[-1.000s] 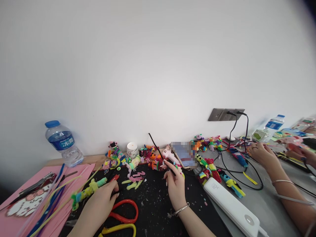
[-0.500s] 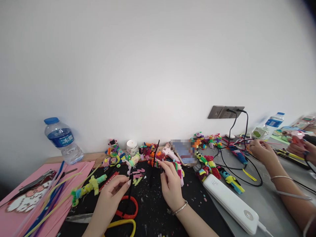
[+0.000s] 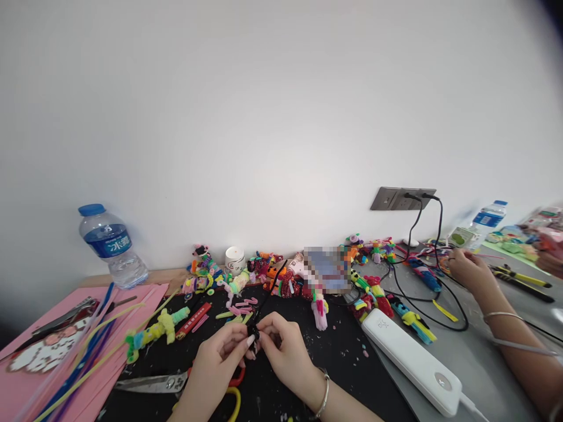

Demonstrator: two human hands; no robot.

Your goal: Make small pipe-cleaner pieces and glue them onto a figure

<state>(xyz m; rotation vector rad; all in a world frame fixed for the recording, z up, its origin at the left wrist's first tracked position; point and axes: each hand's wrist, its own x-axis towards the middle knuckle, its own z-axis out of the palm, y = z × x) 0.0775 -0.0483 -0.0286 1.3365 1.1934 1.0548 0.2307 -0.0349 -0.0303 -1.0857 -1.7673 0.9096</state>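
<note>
My left hand [image 3: 220, 358] and my right hand [image 3: 285, 356] meet over the black mat [image 3: 338, 375], fingertips pinched together. Between them is a black pipe cleaner [image 3: 266, 300], bunched into a small dark coil at the fingertips. Its long free end slants up and away to the right. Partly under my left hand lie scissors [image 3: 152, 384] with red and yellow handles. Short pink and green pipe cleaner pieces [image 3: 243, 308] lie just beyond my fingers. A yellow-green pipe cleaner figure [image 3: 162, 333] rests to the left of my left hand, near a red strip [image 3: 193, 321].
Pink sheets [image 3: 94, 375] with loose pipe cleaners lie left, below a water bottle [image 3: 112, 246]. Colourful figures [image 3: 288, 284], a paper cup [image 3: 234, 261] and a phone [image 3: 328, 269] line the wall. Rightward are a white power bank [image 3: 409, 360], black cables and a co-worker's hand [image 3: 470, 272].
My hands, apart before with black pipe cleaner in each, have come together, and the black coil now shows between them. At far right, a co-worker's hand with a pink glue gun has moved rightward.
</note>
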